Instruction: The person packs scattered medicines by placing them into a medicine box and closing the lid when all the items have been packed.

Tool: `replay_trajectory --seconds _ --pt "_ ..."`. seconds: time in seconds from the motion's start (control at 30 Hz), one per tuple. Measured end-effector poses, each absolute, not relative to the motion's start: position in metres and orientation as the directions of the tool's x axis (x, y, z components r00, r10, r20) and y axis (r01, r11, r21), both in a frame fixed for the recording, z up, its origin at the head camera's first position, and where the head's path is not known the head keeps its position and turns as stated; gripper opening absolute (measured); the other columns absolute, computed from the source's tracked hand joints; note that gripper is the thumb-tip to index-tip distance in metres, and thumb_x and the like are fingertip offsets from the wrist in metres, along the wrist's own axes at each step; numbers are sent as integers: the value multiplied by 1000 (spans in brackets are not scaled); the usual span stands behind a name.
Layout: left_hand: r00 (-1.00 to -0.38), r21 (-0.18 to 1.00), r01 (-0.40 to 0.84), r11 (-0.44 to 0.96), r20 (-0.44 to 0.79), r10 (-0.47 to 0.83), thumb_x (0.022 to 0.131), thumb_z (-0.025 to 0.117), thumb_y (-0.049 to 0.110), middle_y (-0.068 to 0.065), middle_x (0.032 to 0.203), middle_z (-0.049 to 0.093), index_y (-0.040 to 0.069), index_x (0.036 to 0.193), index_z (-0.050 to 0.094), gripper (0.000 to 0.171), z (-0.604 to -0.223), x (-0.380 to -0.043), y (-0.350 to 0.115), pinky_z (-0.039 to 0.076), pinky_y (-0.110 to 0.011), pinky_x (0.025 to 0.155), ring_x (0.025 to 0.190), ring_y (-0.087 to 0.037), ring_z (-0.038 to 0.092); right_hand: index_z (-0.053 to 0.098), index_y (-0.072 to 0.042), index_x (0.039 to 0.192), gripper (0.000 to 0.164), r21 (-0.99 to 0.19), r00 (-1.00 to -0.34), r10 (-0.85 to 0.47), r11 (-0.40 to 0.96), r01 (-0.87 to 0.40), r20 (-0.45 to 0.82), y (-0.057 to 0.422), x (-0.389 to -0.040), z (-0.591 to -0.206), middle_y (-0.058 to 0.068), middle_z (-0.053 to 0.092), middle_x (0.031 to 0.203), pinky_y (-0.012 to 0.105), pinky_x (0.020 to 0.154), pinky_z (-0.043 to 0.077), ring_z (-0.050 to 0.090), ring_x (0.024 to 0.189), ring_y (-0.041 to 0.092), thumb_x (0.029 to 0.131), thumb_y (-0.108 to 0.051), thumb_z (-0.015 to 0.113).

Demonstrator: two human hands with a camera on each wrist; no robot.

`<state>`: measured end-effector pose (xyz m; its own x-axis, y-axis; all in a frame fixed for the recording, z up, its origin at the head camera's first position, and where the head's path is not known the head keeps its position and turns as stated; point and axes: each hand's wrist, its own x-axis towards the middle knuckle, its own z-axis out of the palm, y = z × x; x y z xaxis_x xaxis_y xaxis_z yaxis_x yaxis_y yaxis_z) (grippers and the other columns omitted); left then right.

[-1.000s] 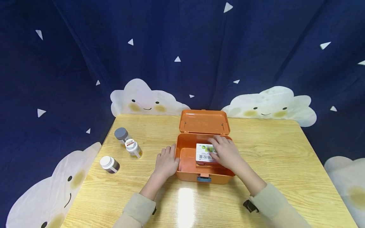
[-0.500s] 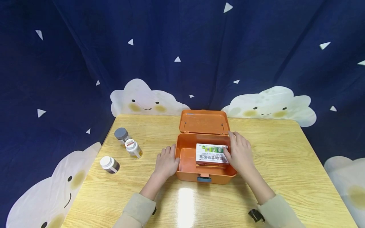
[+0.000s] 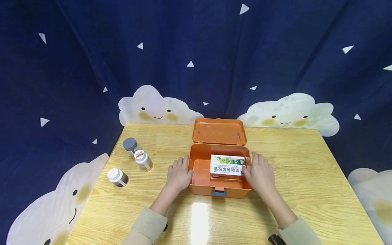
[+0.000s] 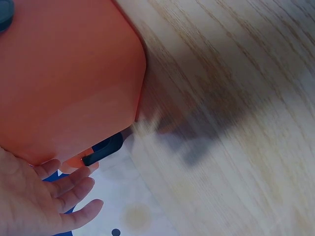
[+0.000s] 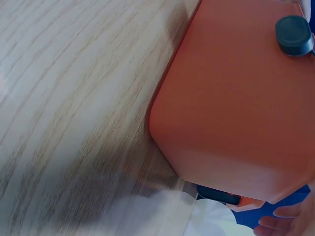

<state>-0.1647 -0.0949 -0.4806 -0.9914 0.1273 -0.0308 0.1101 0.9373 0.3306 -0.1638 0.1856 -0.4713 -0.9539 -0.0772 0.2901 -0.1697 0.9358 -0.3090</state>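
Observation:
An orange plastic storage box (image 3: 199, 190) stands on the table with its hinged lid (image 3: 219, 131) tipped back. Inside, toward the right, a white and green medicine carton (image 3: 227, 165) lies flat on top of at least one red-orange carton. My left hand (image 3: 178, 175) holds the box's left wall, thumb over the rim and fingers along the outside. On the opposite wall my right hand (image 3: 261, 174) has its thumb over the rim beside the medicine carton, fingers outside. The left wrist view shows loosely bent fingers (image 4: 74, 189) beside the box. Only some right fingertips (image 5: 275, 223) show in the right wrist view.
Left on the wooden table (image 3: 300, 163) stand a grey-capped bottle (image 3: 130, 144), a white-capped bottle with a yellow label (image 3: 143, 160) and a white-capped bottle with a dark label (image 3: 117, 177). A dark blue curtain (image 3: 196, 41) hangs behind. A blue latch (image 3: 219, 193) sits on the box front.
My right hand has left the medicine carton and moved right, out of the box's interior to its right wall. The left hand, box and bottles stay where they were.

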Motion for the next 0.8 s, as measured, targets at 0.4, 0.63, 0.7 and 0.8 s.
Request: replay_trajectory --seconds 0.4,0.63,0.7,0.8 --pt "-992 336 108 936 -21 122 88 43 27 -14 119 47 6 134 35 52 -481 -164 -95 37 -47 82 106 -31 43 46 9 119 53 -316 -974 -44 942 -114 220 184 -155 -473 28 55 103 55 74 42 54 90 43 81 -26 60" --pt "-993 353 103 930 -18 117 87 44 26 -14 119 47 7 134 35 52 -481 -165 -95 37 -47 83 107 -31 43 46 4 120 44 -333 -982 -11 940 -75 189 185 -155 -476 26 55 100 55 71 41 54 86 43 83 -19 51" --pt "-993 365 105 925 -8 116 87 46 25 -14 119 47 6 134 36 51 -481 -165 -95 37 -47 83 106 -31 44 45 3 121 43 -335 -984 -10 940 -70 177 185 -155 -476 26 55 100 55 71 41 55 85 43 84 -18 50" --pt "-993 378 108 920 3 116 86 48 24 -14 119 48 6 133 36 51 -481 -164 -95 37 -47 84 106 -31 44 43 3 123 43 -336 -988 -11 940 -63 155 185 -155 -476 27 55 102 55 72 41 55 86 43 86 -18 49"
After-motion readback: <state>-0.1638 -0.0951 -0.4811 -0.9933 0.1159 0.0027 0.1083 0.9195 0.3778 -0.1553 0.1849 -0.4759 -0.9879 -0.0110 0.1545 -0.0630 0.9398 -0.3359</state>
